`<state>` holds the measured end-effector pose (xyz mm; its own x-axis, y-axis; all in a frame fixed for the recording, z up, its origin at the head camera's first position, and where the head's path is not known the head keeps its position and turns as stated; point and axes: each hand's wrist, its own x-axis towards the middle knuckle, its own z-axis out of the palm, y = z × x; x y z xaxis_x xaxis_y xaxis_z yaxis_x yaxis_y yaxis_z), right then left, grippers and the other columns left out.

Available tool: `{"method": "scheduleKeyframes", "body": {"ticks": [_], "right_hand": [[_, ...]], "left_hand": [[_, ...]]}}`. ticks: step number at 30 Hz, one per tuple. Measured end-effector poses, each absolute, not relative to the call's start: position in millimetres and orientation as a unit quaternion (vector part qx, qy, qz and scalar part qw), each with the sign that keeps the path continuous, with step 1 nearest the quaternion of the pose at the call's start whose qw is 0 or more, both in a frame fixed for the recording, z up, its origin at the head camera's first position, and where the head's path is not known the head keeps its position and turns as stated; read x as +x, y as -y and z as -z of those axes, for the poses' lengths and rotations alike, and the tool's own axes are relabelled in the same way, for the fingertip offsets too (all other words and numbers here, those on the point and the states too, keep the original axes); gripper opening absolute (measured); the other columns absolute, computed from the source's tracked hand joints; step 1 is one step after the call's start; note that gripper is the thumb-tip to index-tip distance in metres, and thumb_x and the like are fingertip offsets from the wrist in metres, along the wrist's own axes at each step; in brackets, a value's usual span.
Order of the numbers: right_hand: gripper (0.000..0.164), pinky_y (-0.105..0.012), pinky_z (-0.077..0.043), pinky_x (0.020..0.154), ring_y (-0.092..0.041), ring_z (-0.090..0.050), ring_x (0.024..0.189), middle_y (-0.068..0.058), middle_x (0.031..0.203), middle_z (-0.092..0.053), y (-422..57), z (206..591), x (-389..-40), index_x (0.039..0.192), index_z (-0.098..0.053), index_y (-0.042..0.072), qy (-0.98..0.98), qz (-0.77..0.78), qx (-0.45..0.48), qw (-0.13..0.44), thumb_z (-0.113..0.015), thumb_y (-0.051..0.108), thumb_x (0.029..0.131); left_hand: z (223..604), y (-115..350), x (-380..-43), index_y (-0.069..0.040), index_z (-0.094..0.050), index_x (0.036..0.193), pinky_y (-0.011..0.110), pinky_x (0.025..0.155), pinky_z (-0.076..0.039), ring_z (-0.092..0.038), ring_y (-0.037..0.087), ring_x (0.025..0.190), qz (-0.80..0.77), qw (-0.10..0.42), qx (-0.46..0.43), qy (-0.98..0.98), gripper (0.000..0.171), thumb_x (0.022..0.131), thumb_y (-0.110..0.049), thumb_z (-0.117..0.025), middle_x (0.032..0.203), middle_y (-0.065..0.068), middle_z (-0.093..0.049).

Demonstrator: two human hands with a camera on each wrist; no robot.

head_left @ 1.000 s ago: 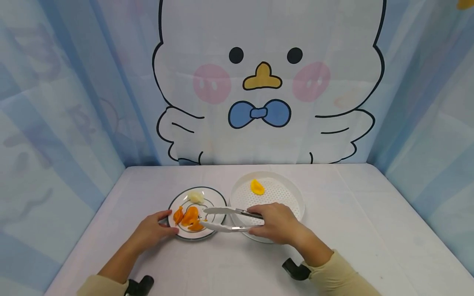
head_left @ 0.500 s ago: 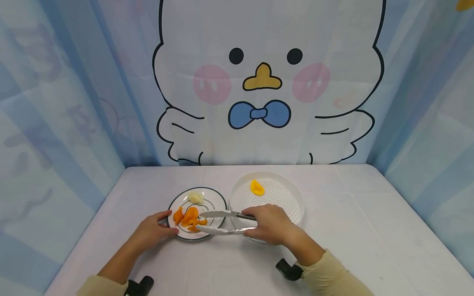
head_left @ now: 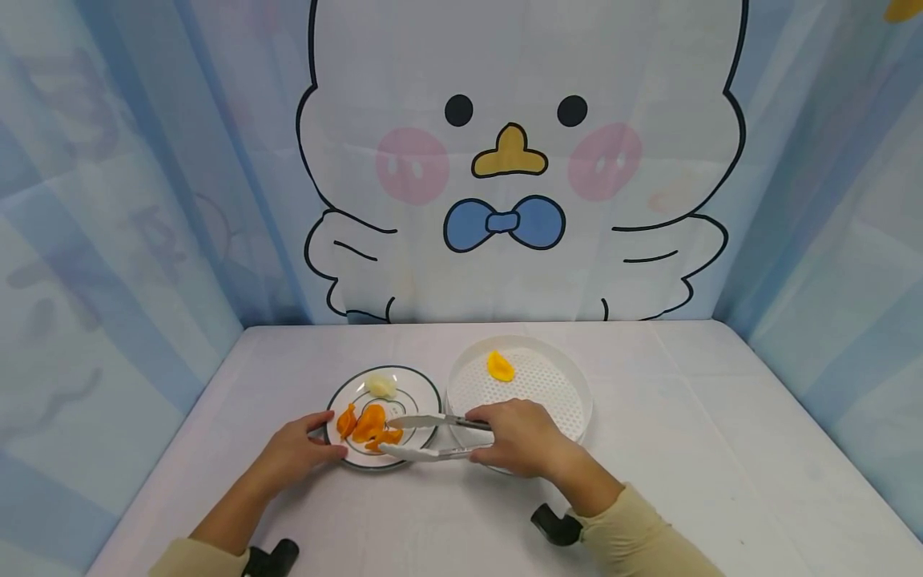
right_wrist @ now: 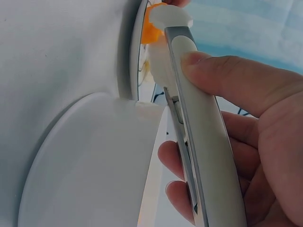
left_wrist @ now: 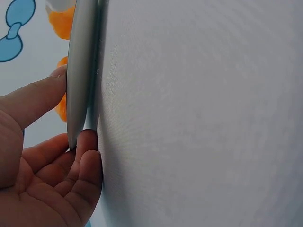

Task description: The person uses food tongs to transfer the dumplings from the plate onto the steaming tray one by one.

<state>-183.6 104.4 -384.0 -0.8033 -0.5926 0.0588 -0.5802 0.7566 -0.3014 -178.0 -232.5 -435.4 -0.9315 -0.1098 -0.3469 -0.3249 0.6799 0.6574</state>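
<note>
At the plate's left edge my left hand point(head_left: 294, 450) holds the white plate point(head_left: 417, 386), which has a dark rim. In the left wrist view the thumb point(left_wrist: 40, 97) lies at the plate's upper rim and the other fingers are curled under its edge. Several orange pieces point(head_left: 371, 421) and one pale yellow piece point(head_left: 380, 386) lie on this plate. My right hand point(head_left: 521, 437) grips a pair of tongs point(right_wrist: 201, 132) with white tips. The tongs' arms are spread, and their tips are over the plate's right part, close beside the nearest orange piece.
Right of the plate, very close to it, stands a round white tray point(head_left: 551, 383) with a dimpled bottom. A yellow piece point(head_left: 501, 366) lies in it. White cloth covers the table point(head_left: 685, 449). A curtain point(head_left: 649, 96) printed with a cartoon bird hangs behind.
My right hand has moved left and slightly down with the tongs, bringing their tips further over the plate beside the orange pieces. My left hand and the plate have stayed in place.
</note>
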Motion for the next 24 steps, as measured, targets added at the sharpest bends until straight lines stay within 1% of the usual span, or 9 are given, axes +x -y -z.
{"method": "scheduleKeyframes", "body": {"ticks": [14,24], "right_hand": [[0.047,-0.036,-0.052,0.074,-0.014,-0.061,0.083,0.0,0.11,-0.073,-97.0,382.6,-183.8,0.123,-0.071,0.011,-0.941,0.143,-0.304,0.038,-0.08,0.034,0.083],[0.044,-0.034,-0.051,0.073,-0.013,-0.058,0.078,0.0,0.105,-0.074,-94.7,382.0,-183.1,0.121,-0.072,0.011,-0.941,0.142,-0.306,0.034,-0.079,0.034,0.084]], "left_hand": [[433.8,231.2,-176.6,-0.002,-0.045,0.149,0.052,0.091,-0.05,-0.054,0.031,0.1,-0.384,0.138,-0.122,-0.905,0.084,0.082,-0.035,-0.083,0.124,0.02,-0.06],[433.7,231.7,-176.2,-0.002,-0.045,0.149,0.052,0.092,-0.05,-0.055,0.031,0.1,-0.382,0.136,-0.119,-0.907,0.084,0.082,-0.035,-0.083,0.124,0.021,-0.06]]}}
